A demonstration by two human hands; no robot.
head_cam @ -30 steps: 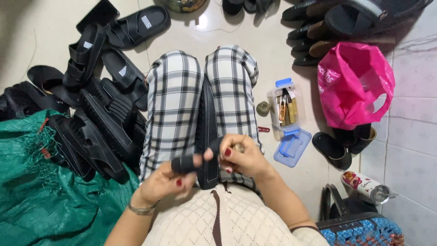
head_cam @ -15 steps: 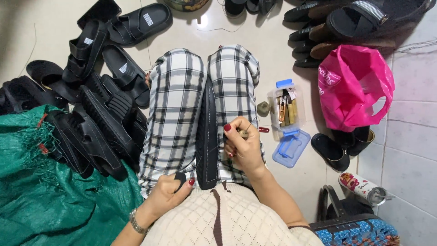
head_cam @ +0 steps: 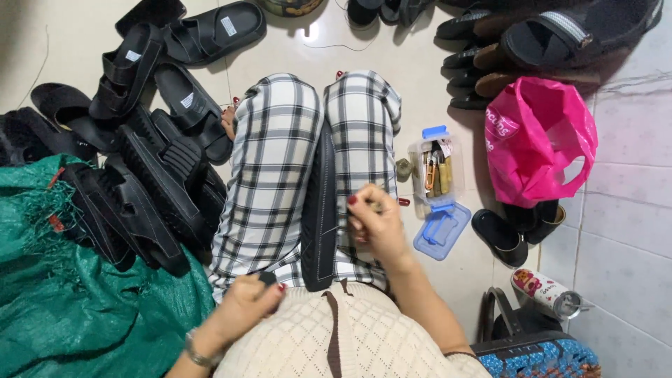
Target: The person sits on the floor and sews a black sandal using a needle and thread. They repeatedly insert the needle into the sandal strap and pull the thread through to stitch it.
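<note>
A black sandal sole (head_cam: 320, 210) with white stitching stands on edge between my two legs in checked trousers (head_cam: 269, 168). My right hand (head_cam: 374, 222) is over my right thigh beside the sole, fingers pinched on something small that I cannot make out, perhaps a needle. My left hand (head_cam: 241, 308) is drawn back near my waist, closed around a small black piece (head_cam: 267, 278), possibly a strap end.
A heap of black sandals (head_cam: 150, 161) lies at my left on the tiled floor, beside a green woven sack (head_cam: 63, 308). On my right are a clear box of tools (head_cam: 435, 171), its blue lid (head_cam: 441, 231), a pink plastic bag (head_cam: 539, 140) and more sandals (head_cam: 532, 42).
Both hands were together on the sole's near end. My left hand has pulled back toward my waist with the small black piece, and my right hand has moved out over my right thigh.
</note>
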